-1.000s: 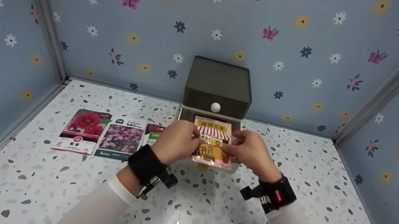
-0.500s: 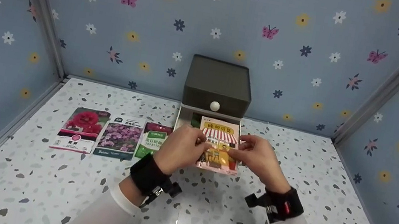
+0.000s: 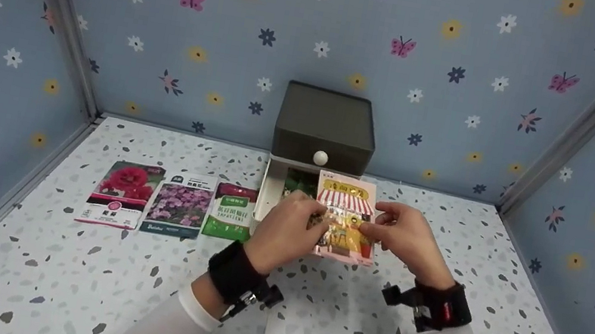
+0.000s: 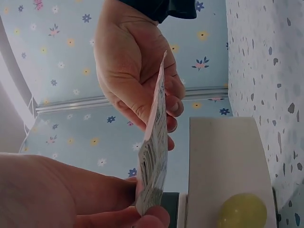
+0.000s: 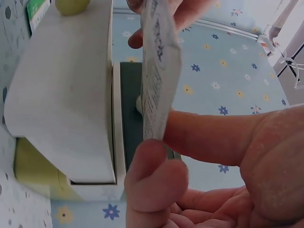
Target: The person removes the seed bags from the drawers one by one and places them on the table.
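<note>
Both hands hold a pink seed packet [image 3: 344, 241] with a striped awning picture, raised over the right side of a pulled-out white drawer [image 3: 271, 190]. My left hand [image 3: 286, 236] pinches its left edge between thumb and fingers. At the right edge, my right hand [image 3: 412, 242] grips it the same way. Both wrist views show the packet [image 4: 154, 137] nearly edge-on, above the drawer [image 5: 66, 80]. Inside the drawer lies another packet [image 3: 300, 182] with a dark green picture, partly hidden by my left hand and the pink packet.
The drawer belongs to a small dark cabinet [image 3: 328, 118] with a white knob [image 3: 320, 159], against the flowered wall. Left of it lie a red-flower packet [image 3: 125, 192], a purple-flower packet [image 3: 179, 205] and a green packet [image 3: 231, 213] in a row on the speckled table.
The pink packet has moved right and up out of the drawer, both hands moving with it. The dark green packet beneath and the green packet on the table have come into view.
</note>
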A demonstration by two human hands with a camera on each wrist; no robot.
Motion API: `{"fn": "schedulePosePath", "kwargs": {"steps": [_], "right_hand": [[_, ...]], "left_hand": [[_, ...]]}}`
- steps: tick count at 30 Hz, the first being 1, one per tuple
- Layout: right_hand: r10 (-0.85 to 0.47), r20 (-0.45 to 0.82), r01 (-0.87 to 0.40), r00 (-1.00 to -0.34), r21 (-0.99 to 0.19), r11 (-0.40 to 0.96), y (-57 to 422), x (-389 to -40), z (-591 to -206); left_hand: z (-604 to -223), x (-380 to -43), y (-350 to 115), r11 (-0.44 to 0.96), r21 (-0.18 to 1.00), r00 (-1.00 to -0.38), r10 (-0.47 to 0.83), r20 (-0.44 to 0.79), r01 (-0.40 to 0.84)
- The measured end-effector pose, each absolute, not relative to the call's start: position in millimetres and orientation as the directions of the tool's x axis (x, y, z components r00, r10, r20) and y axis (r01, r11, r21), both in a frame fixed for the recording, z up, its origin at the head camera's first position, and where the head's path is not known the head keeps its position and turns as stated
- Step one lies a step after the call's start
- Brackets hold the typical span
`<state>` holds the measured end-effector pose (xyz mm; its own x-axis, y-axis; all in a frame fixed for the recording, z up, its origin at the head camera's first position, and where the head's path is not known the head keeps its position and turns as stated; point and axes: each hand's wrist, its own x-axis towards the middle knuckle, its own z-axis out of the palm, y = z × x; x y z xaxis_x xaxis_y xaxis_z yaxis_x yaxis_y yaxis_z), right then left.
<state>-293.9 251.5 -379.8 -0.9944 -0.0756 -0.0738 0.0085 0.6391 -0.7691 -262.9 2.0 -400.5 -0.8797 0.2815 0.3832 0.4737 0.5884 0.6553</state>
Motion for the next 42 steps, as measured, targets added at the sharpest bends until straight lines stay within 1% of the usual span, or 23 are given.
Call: {"fn": "schedulePosePath", "kwargs": {"steps": [7, 15, 19, 27, 34, 42], "right_hand": [[-0.081, -0.051, -0.018, -0.995, -0.731, 0.683, 270.8, -293.1, -375.5], [-0.072, -0.07, -0.001, -0.995, -0.71, 0.704, 295.5, -289.1, -368.2], [-0.077, -0.054, -0.017, -0.996, -0.705, 0.709, 306.9, -286.6, -364.6], [-0.077, -0.042, -0.029, -0.996, -0.678, 0.735, 319.3, -286.1, -362.6], [-0.086, -0.053, -0.029, -0.995, -0.665, 0.746, 326.7, -288.0, -362.4], [-0.079, -0.095, -0.001, -0.992, -0.632, 0.775, 334.4, -294.4, -365.1]], "left_hand": [[-405.7, -256.6, 21.4, 0.554, 0.659, -0.861, 0.314, 0.4, 0.508], [-414.0, -248.4, 49.7, 0.577, 0.579, -0.815, 0.352, 0.46, 0.576], [-415.9, -244.5, 61.1, 0.578, 0.549, -0.795, 0.381, 0.472, 0.604], [-421.9, -246.1, 78.2, 0.564, 0.525, -0.766, 0.395, 0.507, 0.638], [-420.7, -239.6, 90.7, 0.518, 0.592, -0.786, 0.431, 0.442, 0.617], [-424.5, -236.0, 109.9, 0.572, 0.633, -0.847, 0.437, 0.304, 0.522]]}}
